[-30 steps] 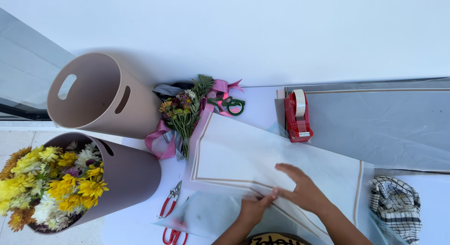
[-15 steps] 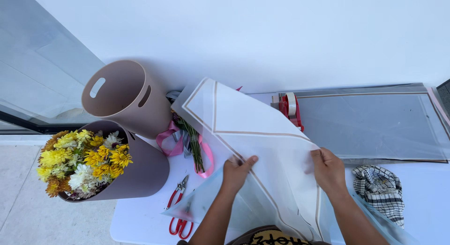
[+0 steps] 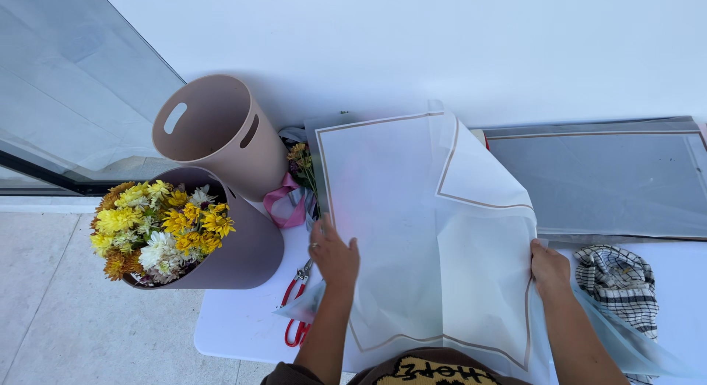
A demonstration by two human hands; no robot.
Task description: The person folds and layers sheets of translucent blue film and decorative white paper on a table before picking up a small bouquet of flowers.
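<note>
The wrapping sheet (image 3: 412,230) is translucent white with a thin tan border line set in from its edges. It is spread over the white table (image 3: 236,322), its far edge lifted and one upper corner folded over, creased down the middle. The left hand (image 3: 335,256) holds its left edge, the right hand (image 3: 549,269) its right edge.

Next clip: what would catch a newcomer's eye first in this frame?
Most striking is the large white wrapping sheet with a tan border line, spread mid-table and held at its edges by the left hand and the right hand. At left, a mauve bucket lies tipped, full of yellow and white flowers, with an empty beige bucket behind it. Red scissors lie by the left wrist.
</note>
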